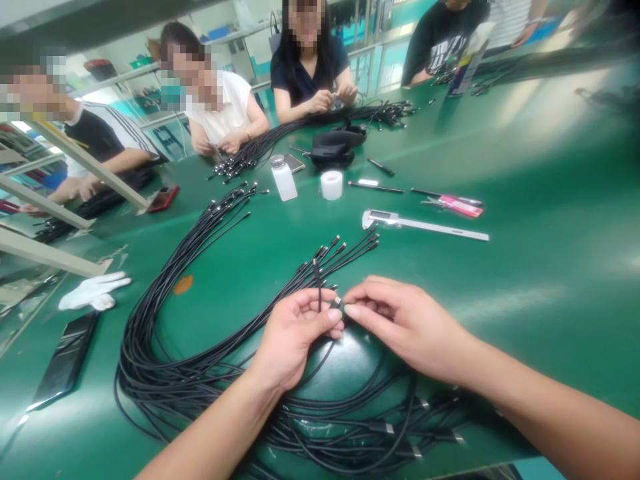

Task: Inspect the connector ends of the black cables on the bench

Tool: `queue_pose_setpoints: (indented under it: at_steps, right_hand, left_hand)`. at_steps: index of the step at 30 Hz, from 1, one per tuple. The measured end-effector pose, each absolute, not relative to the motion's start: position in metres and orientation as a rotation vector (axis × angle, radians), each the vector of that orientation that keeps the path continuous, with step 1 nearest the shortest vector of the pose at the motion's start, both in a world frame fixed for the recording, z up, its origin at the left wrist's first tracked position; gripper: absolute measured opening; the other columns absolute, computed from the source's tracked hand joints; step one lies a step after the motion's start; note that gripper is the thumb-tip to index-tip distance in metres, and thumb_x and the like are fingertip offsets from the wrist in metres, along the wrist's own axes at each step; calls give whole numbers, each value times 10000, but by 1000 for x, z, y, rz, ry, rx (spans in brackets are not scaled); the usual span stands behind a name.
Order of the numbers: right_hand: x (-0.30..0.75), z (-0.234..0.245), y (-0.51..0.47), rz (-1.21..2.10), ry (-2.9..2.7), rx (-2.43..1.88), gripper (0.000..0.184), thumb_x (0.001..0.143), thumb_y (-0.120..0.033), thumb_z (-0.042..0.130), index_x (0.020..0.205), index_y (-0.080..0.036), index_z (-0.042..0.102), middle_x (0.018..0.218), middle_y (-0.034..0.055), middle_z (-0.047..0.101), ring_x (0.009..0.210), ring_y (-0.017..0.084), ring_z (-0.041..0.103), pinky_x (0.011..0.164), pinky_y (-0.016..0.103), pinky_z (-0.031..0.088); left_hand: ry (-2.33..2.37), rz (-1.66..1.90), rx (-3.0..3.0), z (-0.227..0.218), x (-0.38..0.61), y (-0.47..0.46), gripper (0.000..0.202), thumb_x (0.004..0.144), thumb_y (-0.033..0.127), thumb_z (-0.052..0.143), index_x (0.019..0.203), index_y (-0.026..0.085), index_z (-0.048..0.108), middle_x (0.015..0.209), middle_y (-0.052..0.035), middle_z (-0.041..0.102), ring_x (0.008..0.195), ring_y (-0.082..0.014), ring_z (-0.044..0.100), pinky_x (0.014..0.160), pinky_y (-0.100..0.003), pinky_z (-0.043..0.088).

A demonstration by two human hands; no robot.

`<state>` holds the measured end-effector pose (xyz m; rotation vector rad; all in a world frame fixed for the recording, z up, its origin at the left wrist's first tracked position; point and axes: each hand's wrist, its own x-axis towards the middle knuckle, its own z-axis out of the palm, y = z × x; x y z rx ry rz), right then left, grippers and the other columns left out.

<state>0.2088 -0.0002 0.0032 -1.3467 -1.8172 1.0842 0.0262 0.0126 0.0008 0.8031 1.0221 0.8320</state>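
Note:
My left hand (pixel 287 337) is closed, pinching a black cable near its metal-tipped plug (pixel 337 303) between thumb and fingers. Another plug end (pixel 317 272) on a black lead stands up from between the fingers of that hand. My right hand (pixel 413 323) meets it from the right, with thumb and forefinger closed on the end of the cable by the plug; the exact grip is partly hidden. Beneath and left of both hands curves a big bundle of black cables (pixel 143 333), its ends fanned out behind my left hand and, blurred, near the front edge.
Beyond the hands lie a digital caliper (pixel 435 227), a tape roll (pixel 332 185), a white bottle (pixel 284 179), pens and a black case (pixel 335 147). A white glove (pixel 95 291) and a phone (pixel 67 357) are at left. Several people work on cables across the green table (pixel 550 267).

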Motion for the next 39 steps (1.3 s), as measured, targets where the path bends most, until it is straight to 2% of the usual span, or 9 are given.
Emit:
queue_pose_setpoints:
  at_steps: [6,16,24,39]
  right_hand:
    - [209,5,-1,1110,-1871,-1250,240,945,-301,508,870,-226,724,902,15,666,859,112,595,801,249,461]
    - [206,5,-3,1104,-1860,-1215,220,940,-280,528,880,-203,726,847,7,670,824,96,579,769,221,452]
    - [205,5,-4,1102,-1863,-1225,242,943,-296,524,854,-201,728,837,11,664,823,97,578,765,221,451]
    - [205,2,-3,1089,-1872,-1225,223,943,-296,527,929,-230,740,843,1,658,821,93,577,767,219,455]
  left_hand:
    - [1069,879,904,-1,30,9,339,675,223,809,937,79,648,709,-11,649,590,-60,609,616,-171,526]
    - [1202,906,1162,-6,27,7,210,732,243,759,872,124,656,870,-31,707,801,-91,666,781,-186,546]
    - [1261,909,1281,-4,29,4,172,745,262,737,836,134,668,877,-44,694,808,-107,666,776,-193,541]
    - [1271,906,1374,-7,27,2,143,766,274,717,829,153,674,883,-40,669,821,-118,658,778,-207,534]
